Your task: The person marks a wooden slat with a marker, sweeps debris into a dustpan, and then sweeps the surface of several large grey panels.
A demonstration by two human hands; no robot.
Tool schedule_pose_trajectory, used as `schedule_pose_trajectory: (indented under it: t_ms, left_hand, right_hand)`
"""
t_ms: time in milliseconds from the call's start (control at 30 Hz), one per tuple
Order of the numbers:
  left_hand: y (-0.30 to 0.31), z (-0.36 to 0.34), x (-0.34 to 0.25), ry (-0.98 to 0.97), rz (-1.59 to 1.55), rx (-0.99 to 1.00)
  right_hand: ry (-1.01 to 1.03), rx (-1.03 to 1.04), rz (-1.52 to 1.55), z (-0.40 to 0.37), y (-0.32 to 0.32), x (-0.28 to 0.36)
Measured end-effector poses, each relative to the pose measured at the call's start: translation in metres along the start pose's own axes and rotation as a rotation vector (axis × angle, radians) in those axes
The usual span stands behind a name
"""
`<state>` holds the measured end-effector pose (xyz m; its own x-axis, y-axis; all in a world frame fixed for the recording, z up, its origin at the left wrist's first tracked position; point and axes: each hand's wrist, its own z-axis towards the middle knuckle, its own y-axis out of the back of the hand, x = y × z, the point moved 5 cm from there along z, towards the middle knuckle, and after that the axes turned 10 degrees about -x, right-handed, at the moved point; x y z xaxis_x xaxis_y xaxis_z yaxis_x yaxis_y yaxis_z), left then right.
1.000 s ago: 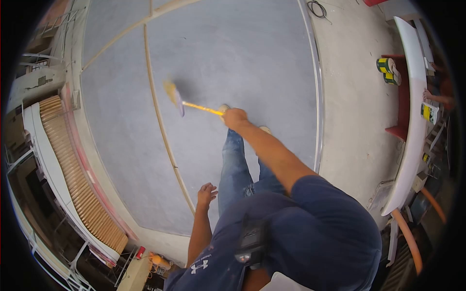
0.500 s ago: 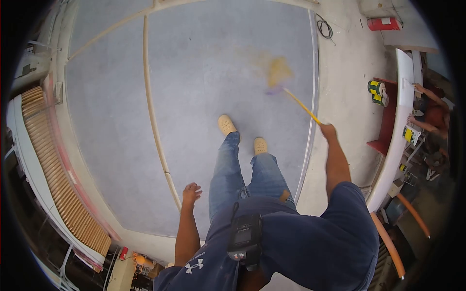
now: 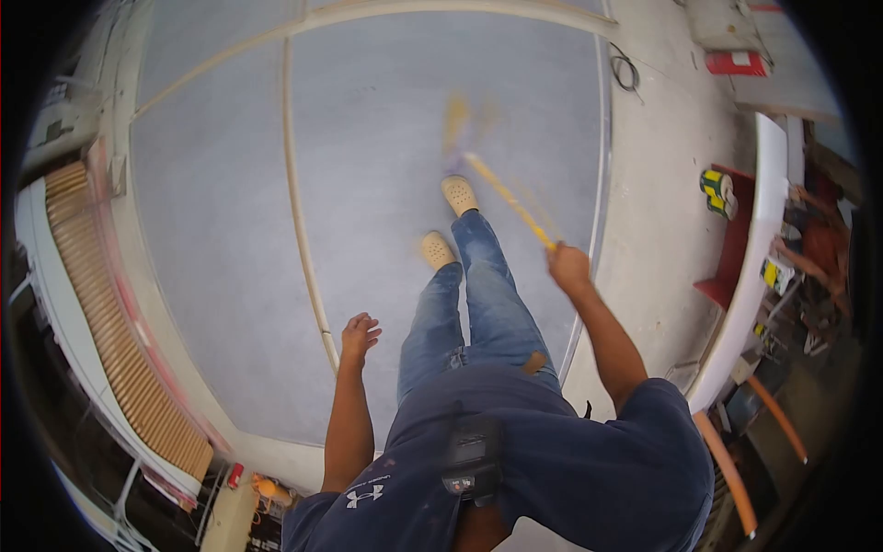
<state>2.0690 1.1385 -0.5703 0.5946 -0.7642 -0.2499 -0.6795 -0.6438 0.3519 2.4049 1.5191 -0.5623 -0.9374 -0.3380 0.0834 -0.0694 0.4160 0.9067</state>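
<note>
My right hand is wrapped round the end of a broom's yellow stick. The broom's head, yellow with some purple, is smeared by motion over the grey floor panel, just ahead of my feet. Off to the left of my legs hangs my left hand, fingers loosely bent and apart, with nothing in it. Both feet wear beige clogs and stand on the panel, the right one farther forward. A black device hangs on my chest.
Light strips divide the grey floor. Right: coiled black cable, red cylinder, cans, and a long white panel with a person behind it. Left: a rack of tan slats. Orange tubes lie lower right.
The broom head has swept left and my right hand has moved left and slightly down with the stick. My right foot has stepped forward past the left. My left hand has risen slightly.
</note>
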Motion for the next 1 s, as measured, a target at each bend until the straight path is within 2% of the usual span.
schedule_pose_trajectory:
  t_ms: [100, 133, 167, 233, 300, 367, 433, 500, 567, 600, 633, 767, 800, 833, 900, 1000]
  left_hand:
    - [-0.005, -0.002, 0.008, 0.05, -0.074, -0.037]
    - [-0.009, -0.009, 0.008, 0.066, -0.091, -0.053]
    - [-0.012, -0.014, 0.009, 0.081, -0.106, -0.068]
    - [-0.018, -0.03, 0.006, 0.08, -0.095, -0.09]
    - [-0.022, -0.041, 0.001, 0.094, -0.101, -0.118]
    - [-0.025, -0.051, 0.0, 0.126, -0.132, -0.152]
    - [-0.033, -0.061, -0.009, 0.148, -0.118, -0.149]
    - [-0.042, -0.053, -0.009, 0.149, -0.108, -0.117]
    - [-0.052, -0.045, -0.018, 0.16, -0.133, -0.103]
    - [-0.057, -0.043, -0.022, 0.167, -0.136, -0.086]
    - [-0.062, -0.04, -0.028, 0.158, -0.147, -0.071]
    - [-0.081, -0.032, -0.076, 0.092, -0.133, -0.021]
    - [-0.083, -0.031, -0.088, 0.068, -0.117, -0.019]
    - [-0.082, -0.028, -0.099, 0.045, -0.1, -0.021]
    - [-0.081, -0.029, -0.117, 0.008, -0.081, -0.028]
    - [-0.075, -0.03, -0.136, -0.027, -0.054, -0.05]
  right_hand:
    - [0.239, 0.073, 0.166, 0.056, -0.025, 0.134]
    - [0.25, 0.096, 0.233, 0.08, -0.045, 0.173]
    - [0.325, 0.18, 0.207, 0.102, -0.051, 0.213]
    - [0.399, 0.148, 0.227, 0.146, -0.063, 0.277]
    - [0.354, 0.296, 0.153, 0.191, -0.07, 0.316]
    - [0.297, 0.257, 0.087, 0.232, -0.071, 0.315]
    - [0.133, 0.271, 0.116, 0.264, -0.059, 0.267]
    - [0.006, 0.203, 0.136, 0.282, -0.038, 0.189]
    - [-0.143, 0.264, 0.11, 0.288, -0.024, 0.098]
    - [-0.188, 0.161, 0.112, 0.283, -0.017, 0.048]
    - [-0.259, 0.201, 0.1, 0.274, -0.003, 0.003]
    - [-0.582, 0.108, -0.016, 0.227, 0.041, -0.171]
    - [-0.572, 0.119, -0.07, 0.219, 0.043, -0.21]
    - [-0.684, 0.092, -0.096, 0.208, 0.063, -0.229]
    - [-0.763, 0.076, -0.11, 0.192, 0.101, -0.247]
    - [-0.823, 0.067, -0.145, 0.176, 0.106, -0.302]
